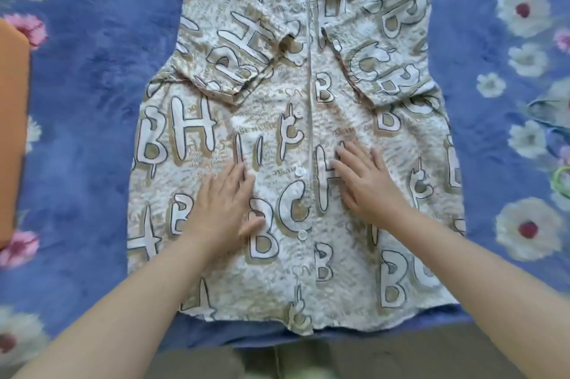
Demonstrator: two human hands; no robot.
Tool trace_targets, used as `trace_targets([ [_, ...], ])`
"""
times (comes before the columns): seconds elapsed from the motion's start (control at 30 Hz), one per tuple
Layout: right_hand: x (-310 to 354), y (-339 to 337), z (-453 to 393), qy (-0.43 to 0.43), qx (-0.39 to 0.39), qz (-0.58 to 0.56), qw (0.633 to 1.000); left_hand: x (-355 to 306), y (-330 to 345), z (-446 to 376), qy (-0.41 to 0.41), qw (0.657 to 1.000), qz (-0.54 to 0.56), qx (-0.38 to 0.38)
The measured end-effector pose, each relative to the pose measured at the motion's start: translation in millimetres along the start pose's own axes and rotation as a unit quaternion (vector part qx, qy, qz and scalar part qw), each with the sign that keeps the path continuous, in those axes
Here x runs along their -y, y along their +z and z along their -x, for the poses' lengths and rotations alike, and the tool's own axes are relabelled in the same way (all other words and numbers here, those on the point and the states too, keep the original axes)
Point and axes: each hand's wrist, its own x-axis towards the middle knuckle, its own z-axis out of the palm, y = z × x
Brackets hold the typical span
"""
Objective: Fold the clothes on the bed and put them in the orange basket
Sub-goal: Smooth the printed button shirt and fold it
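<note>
A blue flowered bed [92, 101] fills the frame, with a lettered shirt [293, 119] lying face up at centre, sleeves folded inward. Left hand [225, 203] and right hand [367, 184] press it flat, fingers [342, 159] together, probably smoothing creases. The orange basket [12, 132] sits at left edge.

Both bare forearms are extending forward; left hand [223, 204] and right hand [368, 187] are lying flat, palms down, fingers spread, near each other.
</note>
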Motion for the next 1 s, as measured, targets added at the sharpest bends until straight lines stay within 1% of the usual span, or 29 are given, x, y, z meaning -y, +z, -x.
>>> trace_targets([
  [0.1,11,12,44,0.009,0.029,0.006,1.000,-16,19,25,0.035,0.999,-0.024,0.033],
  [0.13,15,16,60,0.008,0.043,-0.001,0.999,-19,28,33,0.051,0.998,-0.029,0.033],
  [0.17,19,20,76,0.004,0.055,0.006,0.998,-22,38,42,0.073,0.997,-0.030,0.012],
  [0.2,25,23,95,-0.002,0.084,0.018,0.996,-28,44,54,0.098,0.995,-0.035,-0.006],
  [0.23,25,29,108,-0.016,0.109,0.031,0.993,-30,54,60,0.105,0.994,-0.040,0.010],
  [0.3,31,32,138,-0.044,0.139,0.037,0.989,-32,72,77,0.110,0.993,-0.048,-0.003],
  [0.33,33,32,150,-0.052,0.155,0.032,0.986,-32,81,83,0.104,0.993,-0.050,0.006],
  [0.37,33,35,160,-0.061,0.152,0.038,0.986,-33,90,90,0.107,0.992,-0.061,-0.001],
  [0.4,33,35,169,-0.065,0.161,0.042,0.984,-37,98,94,0.105,0.992,-0.067,-0.025],
  [0.47,36,37,182,-0.062,0.154,0.046,0.985,-49,101,104,0.091,0.990,-0.057,-0.086],
  [0.53,41,38,190,-0.050,0.114,0.049,0.991,-64,99,111,0.063,0.993,-0.067,-0.078],
  [0.6,44,39,189,-0.012,0.095,0.048,0.994,-71,99,111,0.015,0.995,-0.062,-0.074],
  [0.7,44,46,184,-0.002,0.026,0.062,0.998,-69,112,104,0.030,0.995,-0.042,-0.087],
  [0.77,41,48,180,-0.007,-0.001,0.050,0.999,-68,116,97,0.029,0.995,-0.026,-0.089],
  [0.83,39,43,173,-0.020,-0.025,0.027,0.999,-68,114,94,0.035,0.992,-0.031,-0.121],
  [0.9,36,31,165,-0.017,-0.011,-0.014,1.000,-67,113,89,0.042,0.989,-0.032,-0.141],
  [1.0,34,11,150,0.007,0.075,-0.049,0.996,-61,109,83,0.052,0.977,-0.041,-0.204],
])
